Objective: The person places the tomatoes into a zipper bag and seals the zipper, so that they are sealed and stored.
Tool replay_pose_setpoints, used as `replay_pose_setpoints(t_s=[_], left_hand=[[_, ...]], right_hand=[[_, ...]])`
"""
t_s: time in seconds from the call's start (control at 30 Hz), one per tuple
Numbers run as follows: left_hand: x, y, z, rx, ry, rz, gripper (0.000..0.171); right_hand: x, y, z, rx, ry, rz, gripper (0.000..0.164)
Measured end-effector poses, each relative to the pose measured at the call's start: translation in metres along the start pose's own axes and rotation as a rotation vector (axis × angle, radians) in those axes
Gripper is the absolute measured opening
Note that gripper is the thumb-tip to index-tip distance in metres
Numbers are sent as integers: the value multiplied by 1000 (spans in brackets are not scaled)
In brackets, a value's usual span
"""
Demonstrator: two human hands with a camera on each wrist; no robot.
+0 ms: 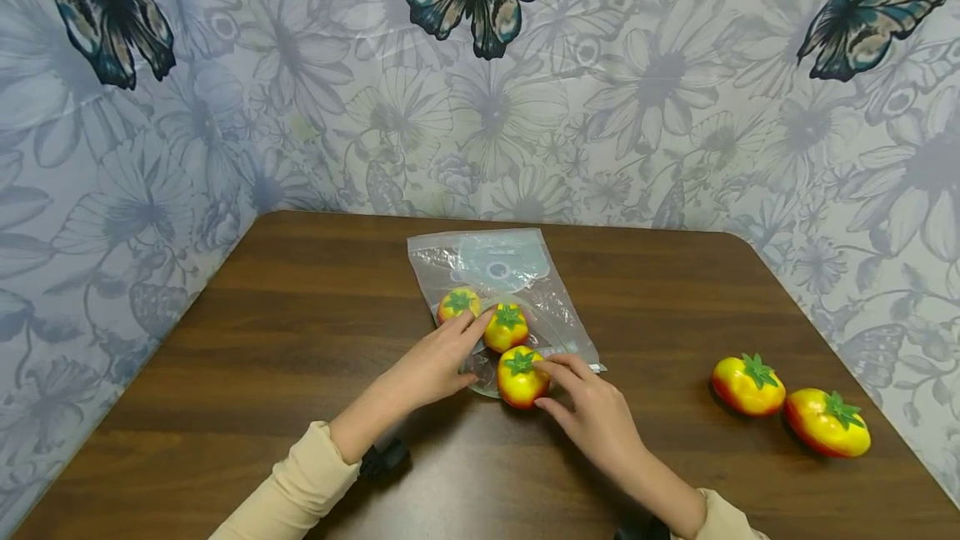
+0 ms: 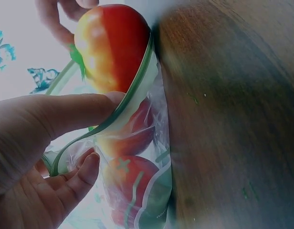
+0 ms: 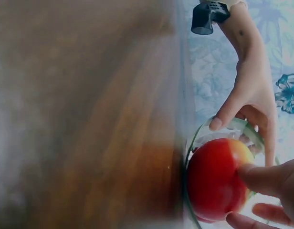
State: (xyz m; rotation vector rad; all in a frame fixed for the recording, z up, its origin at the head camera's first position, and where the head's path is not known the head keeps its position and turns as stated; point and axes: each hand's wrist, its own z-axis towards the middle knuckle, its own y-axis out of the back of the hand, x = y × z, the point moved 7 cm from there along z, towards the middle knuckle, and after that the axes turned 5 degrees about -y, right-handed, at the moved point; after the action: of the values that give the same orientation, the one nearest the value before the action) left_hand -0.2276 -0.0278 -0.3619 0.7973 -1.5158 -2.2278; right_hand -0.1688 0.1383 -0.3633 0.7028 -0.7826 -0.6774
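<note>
A clear zip bag point(image 1: 558, 311) lies on the table, its mouth with the green rim point(image 2: 132, 93) spread open toward the person. My left hand point(image 1: 431, 367) grips the rim at the left, thumb on one side of it and fingers on the other. Inside the bag are a yellow-and-red tomato-like fruit point(image 1: 459, 300) with a green leafy top and a second such fruit point(image 1: 507, 333). At the bag's mouth my right hand point(image 1: 597, 415) holds a third fruit point(image 1: 517, 388) between thumb and fingers; it is partly within the rim.
Two more of these fruits, a nearer one point(image 1: 828, 425) and a farther one point(image 1: 748, 386), lie at the right of the brown wooden table point(image 1: 300, 315). Behind the table hangs a floral backdrop point(image 1: 495, 123) with butterflies. A black wrist camera point(image 3: 204, 18) sits on the left wrist.
</note>
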Motion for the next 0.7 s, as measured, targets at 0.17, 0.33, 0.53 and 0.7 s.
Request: replay_pose_setpoints(t_s=[0.17, 0.33, 0.53, 0.7], left_hand=[[1, -1, 0, 3, -2, 2, 94], [0, -2, 1, 3, -10, 3, 95], [0, -3, 2, 7, -9, -4, 94], [0, -4, 1, 14, 5, -13, 94]], right_hand=[[-17, -13, 2, 68, -150, 124, 59], [-26, -22, 1, 144, -222, 107, 67], [-30, -26, 1, 164, -289, 95, 66], [-31, -26, 2, 133, -313, 72, 64]])
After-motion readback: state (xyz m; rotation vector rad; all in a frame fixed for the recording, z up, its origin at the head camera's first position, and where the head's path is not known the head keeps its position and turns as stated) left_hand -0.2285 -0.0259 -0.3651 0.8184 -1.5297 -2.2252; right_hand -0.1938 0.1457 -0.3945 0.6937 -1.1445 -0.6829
